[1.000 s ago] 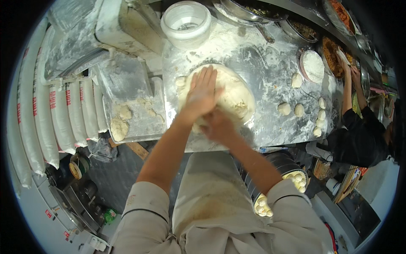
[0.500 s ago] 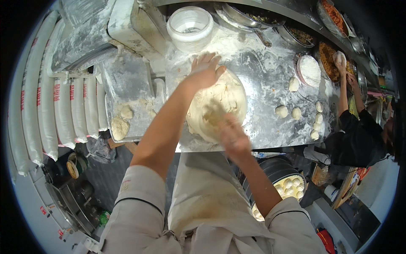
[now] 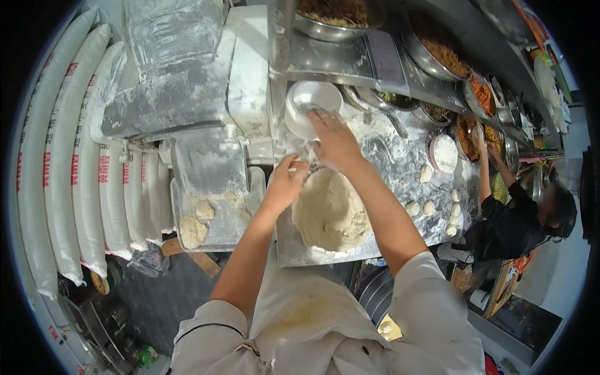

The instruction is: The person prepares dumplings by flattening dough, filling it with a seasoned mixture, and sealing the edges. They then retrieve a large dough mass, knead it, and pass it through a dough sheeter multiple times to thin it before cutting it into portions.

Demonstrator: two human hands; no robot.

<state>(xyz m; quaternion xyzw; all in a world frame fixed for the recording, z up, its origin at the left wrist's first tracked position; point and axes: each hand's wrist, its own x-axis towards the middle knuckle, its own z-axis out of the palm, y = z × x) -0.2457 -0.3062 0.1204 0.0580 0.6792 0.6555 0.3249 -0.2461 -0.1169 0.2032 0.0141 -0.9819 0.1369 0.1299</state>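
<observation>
A large round mass of pale dough lies on the floured metal table in front of me. My left hand hovers by the dough's upper left edge, fingers loosely bent and apart, holding nothing I can see. My right hand reaches past the dough to a white plastic tub, its outstretched fingers over the tub's near right rim. Whether they touch the tub I cannot tell. Small dough balls sit at the right, beside a bowl of flour.
A flour-dusted machine stands at the left, with dough pieces on the tray below. White sacks line the far left. A metal shelf with filling bowls overhangs the table's back. At the right, a co-worker handles a filling tray.
Both hands have left the dough: the right moved forward to the tub, the left to the dough's upper left edge. The view has shifted, showing more of the shelf.
</observation>
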